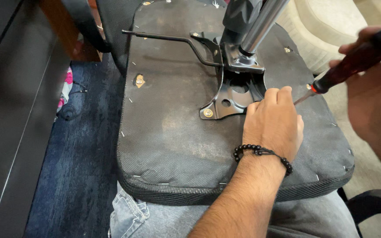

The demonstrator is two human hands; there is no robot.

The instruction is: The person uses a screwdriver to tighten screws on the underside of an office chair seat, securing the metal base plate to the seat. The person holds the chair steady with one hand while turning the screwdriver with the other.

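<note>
The upturned office-chair seat [168,145] lay across the person's lap, its black mounting plate [232,94] bolted beneath the chrome gas-lift column [261,26]. The left hand [273,123] rested fingers-curled against the plate's edge, holding nothing visible. The right hand [373,94] gripped a red-handled screwdriver [353,61], tip angled toward the left fingers.

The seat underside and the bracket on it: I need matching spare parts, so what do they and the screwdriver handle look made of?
Seat underside: black woven-looking fabric, matte and dusty, stapled along the edges. Bracket: likely pressed steel, glossy black paint, punched holes. Column: bright polished metal, probably chrome. Screwdriver handle in the right hand: translucent dark red, probably plastic. The left hand rests beside the bracket.
</note>
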